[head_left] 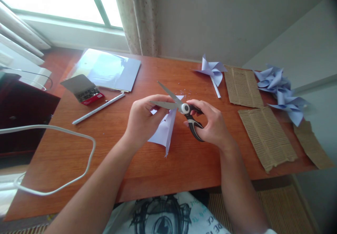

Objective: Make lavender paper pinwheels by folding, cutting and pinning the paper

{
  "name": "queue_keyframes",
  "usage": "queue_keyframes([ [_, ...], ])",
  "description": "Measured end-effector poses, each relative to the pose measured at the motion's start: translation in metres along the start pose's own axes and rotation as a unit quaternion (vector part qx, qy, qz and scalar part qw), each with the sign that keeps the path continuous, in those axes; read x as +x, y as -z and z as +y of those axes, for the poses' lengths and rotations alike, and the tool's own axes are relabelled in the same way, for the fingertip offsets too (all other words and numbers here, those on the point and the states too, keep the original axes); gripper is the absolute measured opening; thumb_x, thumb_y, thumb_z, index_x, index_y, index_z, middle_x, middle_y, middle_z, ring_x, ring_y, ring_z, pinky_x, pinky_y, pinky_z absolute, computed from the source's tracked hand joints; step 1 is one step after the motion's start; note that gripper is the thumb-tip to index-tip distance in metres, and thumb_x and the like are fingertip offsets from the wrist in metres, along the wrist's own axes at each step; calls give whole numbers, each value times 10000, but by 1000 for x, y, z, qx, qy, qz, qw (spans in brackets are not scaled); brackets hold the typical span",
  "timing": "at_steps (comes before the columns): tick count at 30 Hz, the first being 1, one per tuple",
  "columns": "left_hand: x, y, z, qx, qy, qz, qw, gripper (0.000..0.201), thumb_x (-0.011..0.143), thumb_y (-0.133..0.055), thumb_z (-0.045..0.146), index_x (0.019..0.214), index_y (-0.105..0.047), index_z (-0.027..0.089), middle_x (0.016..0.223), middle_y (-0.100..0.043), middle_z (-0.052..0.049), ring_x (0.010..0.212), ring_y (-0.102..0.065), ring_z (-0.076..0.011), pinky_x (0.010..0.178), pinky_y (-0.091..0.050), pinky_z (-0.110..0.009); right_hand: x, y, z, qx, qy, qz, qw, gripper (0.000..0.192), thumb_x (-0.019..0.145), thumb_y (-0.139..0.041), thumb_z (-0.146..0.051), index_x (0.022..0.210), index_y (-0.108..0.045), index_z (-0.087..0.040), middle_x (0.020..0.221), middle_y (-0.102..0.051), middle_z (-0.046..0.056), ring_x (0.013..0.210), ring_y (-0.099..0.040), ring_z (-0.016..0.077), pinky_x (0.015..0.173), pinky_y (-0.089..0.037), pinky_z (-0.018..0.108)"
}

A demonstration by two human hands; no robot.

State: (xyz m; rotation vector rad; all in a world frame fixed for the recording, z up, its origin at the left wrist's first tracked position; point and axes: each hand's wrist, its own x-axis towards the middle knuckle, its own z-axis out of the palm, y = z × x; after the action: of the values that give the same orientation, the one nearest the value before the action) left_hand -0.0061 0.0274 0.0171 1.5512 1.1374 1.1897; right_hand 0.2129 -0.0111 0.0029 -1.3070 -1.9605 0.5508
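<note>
My right hand (209, 123) grips a pair of scissors (195, 128) by its black handles, with the blades spread apart and pointing left. My left hand (147, 116) is closed on a piece of pale lilac paper (162, 135), partly cut and creased, which hangs below the fingers. One blade passes close over the left fingertips; whether it touches the paper I cannot tell. Tiny paper bits (185, 94) lie scattered on the table behind the scissors.
A red box of small metal pins (89, 95), a rolled paper stick (98, 108) and a plastic folder (113, 70) lie on the left of the table (110, 163). A paper pinwheel (212, 70), several more pinwheels (281, 86) and cardboard pieces (265, 134) occupy the right. A white cable (91, 153) loops at left.
</note>
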Motion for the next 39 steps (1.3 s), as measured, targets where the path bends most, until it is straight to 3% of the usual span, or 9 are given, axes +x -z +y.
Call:
queue_keyframes([
  [39,0,-1,-1,29,-40,-7,999,116,812,-720,144,885,-801,181,845,-813,-30,719,-736,-148,667,-565,-220,0,1,3,-11,24,-1,1000,561,810,-729,-136,1331,-568,-270,1092,-689,46,882,-646,197,844,-560,360],
])
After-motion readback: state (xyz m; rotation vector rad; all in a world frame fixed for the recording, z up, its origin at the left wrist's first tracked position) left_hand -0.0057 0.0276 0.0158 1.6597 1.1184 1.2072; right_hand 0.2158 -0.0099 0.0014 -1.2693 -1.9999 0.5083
